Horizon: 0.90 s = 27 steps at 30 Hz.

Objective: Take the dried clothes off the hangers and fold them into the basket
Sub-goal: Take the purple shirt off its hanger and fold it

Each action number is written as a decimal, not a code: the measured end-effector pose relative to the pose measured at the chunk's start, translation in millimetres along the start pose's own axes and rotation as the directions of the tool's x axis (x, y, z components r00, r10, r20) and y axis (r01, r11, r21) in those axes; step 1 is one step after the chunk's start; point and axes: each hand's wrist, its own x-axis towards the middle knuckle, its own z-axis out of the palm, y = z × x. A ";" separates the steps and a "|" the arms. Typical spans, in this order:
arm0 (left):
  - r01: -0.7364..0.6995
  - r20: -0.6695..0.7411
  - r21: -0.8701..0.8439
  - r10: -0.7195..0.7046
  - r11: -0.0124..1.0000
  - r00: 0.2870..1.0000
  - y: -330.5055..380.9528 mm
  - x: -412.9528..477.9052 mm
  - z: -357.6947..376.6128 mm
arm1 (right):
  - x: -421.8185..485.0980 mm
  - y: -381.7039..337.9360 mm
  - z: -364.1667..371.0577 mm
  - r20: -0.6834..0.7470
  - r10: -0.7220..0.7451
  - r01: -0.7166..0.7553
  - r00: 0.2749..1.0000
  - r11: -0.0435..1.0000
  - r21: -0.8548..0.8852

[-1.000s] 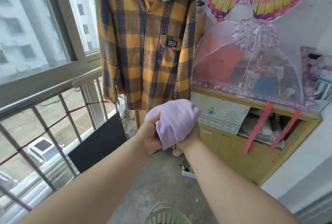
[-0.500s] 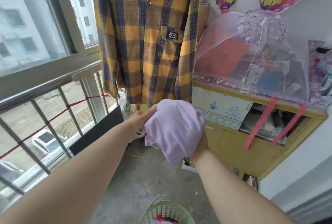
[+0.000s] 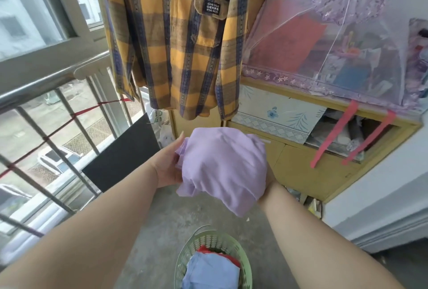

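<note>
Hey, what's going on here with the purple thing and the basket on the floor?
A person is doing laundry on a balcony. Both hands hold a bundled lilac garment above a green basket on the floor. The left hand presses flat against its side. The right hand is mostly hidden under the cloth. The basket already has a folded light blue piece with something red beneath. A yellow plaid shirt hangs above, not yet taken down.

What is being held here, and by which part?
A bunched lilac garment. The left hand is on its left edge, the right hand under its right side; cloth hides the fingers, so the grips cannot be told.
</note>
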 end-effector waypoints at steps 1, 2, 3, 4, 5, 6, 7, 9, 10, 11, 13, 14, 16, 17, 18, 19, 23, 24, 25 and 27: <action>-0.032 0.031 0.072 0.030 0.997 0.999 2.1 1.1 -2.9 | 3.7 -1.4 -2.0 -0.001 0.011 -0.011 1.000 0.998 0.061; -0.024 0.049 0.138 0.018 0.990 0.999 0.4 -1.8 -2.3 | 2.5 -3.8 0.8 0.024 0.002 -0.004 1.000 0.996 0.087; -0.041 0.055 0.180 0.032 0.983 0.998 -5.5 3.2 -9.6 | 6.5 -4.3 -4.5 0.027 0.000 -0.002 1.000 0.997 0.082; -0.021 0.010 0.245 0.019 0.969 1.000 -10.1 5.4 -11.4 | 12.5 -2.4 -11.4 0.012 0.022 -0.023 1.000 0.998 0.064; -0.014 -0.039 0.253 0.025 0.967 0.999 -15.2 10.4 -14.5 | 15.1 0.4 -18.1 0.042 0.053 -0.057 0.998 0.994 0.094; -0.010 -0.104 0.255 0.038 0.967 0.994 -20.4 15.9 -17.0 | 20.3 5.6 -25.5 0.043 0.095 -0.099 0.995 0.989 0.106; -0.020 -0.149 0.239 0.057 0.971 0.987 -25.5 22.9 -21.9 | 23.2 10.7 -33.7 0.041 0.140 -0.144 0.989 0.983 0.115; -0.044 -0.268 0.208 0.100 0.977 0.958 -34.3 27.1 -20.6 | 28.7 23.0 -53.0 0.043 0.211 -0.214 0.977 0.969 0.119; -0.062 -0.339 0.186 0.124 0.981 0.932 -38.9 28.5 -21.9 | 30.0 28.4 -61.4 0.045 0.238 -0.242 0.970 0.962 0.130; -0.090 -0.398 0.172 0.153 0.981 0.905 -44.8 30.7 -24.4 | 31.5 34.5 -67.7 0.050 0.257 -0.262 0.965 0.958 0.120; -0.111 -0.469 0.182 0.185 0.977 0.863 -56.6 31.7 -25.9 | 34.0 45.9 -74.5 0.018 0.258 -0.259 0.966 0.966 0.015; -0.118 -0.482 0.183 0.194 0.976 0.854 -62.0 32.2 -27.3 | 35.5 51.6 -77.2 -0.031 0.264 -0.265 0.964 0.963 -0.050; -0.130 -0.492 0.135 0.181 0.982 0.852 -73.4 35.9 -31.1 | 39.1 61.4 -80.4 -0.152 0.242 -0.261 0.958 0.958 -0.120; -0.138 -0.506 0.093 0.167 0.986 0.846 -78.2 36.9 -32.8 | 40.2 64.5 -81.1 -0.176 0.230 -0.252 0.957 0.962 -0.110; -0.154 -0.517 0.038 0.151 0.987 0.843 -82.6 37.0 -35.1 | 41.0 65.9 -81.8 -0.173 0.217 -0.233 0.961 0.969 -0.079; -0.170 -0.505 -0.024 0.135 0.985 0.852 -87.1 37.7 -37.5 | 42.3 66.9 -82.8 -0.168 0.207 -0.217 0.964 0.975 -0.042; 0.008 -0.225 -0.146 -0.041 0.989 0.973 -100.2 37.1 -44.7 | 43.2 68.5 -85.1 -0.113 0.199 -0.197 0.973 0.980 0.033; 0.050 -0.189 -0.141 -0.076 0.989 0.979 -103.3 38.3 -46.5 | 43.5 69.0 -84.8 -0.101 0.199 -0.196 0.975 0.980 0.041; 0.085 -0.170 -0.130 -0.106 0.988 0.980 -106.2 39.7 -47.0 | 43.4 69.2 -83.2 -0.087 0.194 -0.191 0.977 0.980 0.047; 0.150 -0.184 -0.088 -0.164 0.985 0.969 -108.8 43.2 -49.6 | 43.7 69.1 -81.3 -0.069 0.179 -0.175 0.981 0.983 0.055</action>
